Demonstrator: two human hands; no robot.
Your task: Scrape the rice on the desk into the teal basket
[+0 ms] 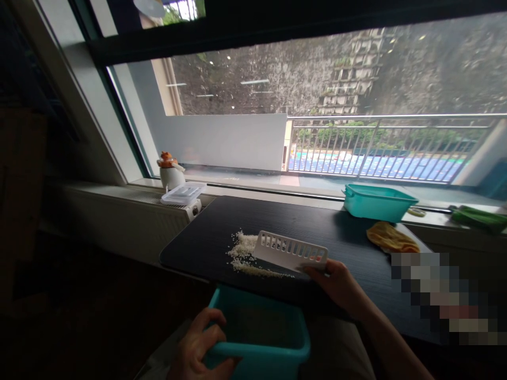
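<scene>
Scattered white rice grains (243, 248) lie on the dark table (198, 227), with a thin trail running along the near side. My right hand (335, 277) grips one end of a white slotted plastic tray (283, 261), which is tilted on edge beside the rice. Its far end meets the pile. Below the table's front edge, my left hand (204, 343) is closed over the left rim of a teal plastic bin (269, 352). The bin's inside is dark, so its contents cannot be made out clearly.
A second teal bin (378, 203) stands at the table's back right, near a yellow cloth (390, 237). A clear plastic lid (184, 193) and a white pot with an orange top (170, 171) sit by the window. A green cloth (479, 217) lies far right.
</scene>
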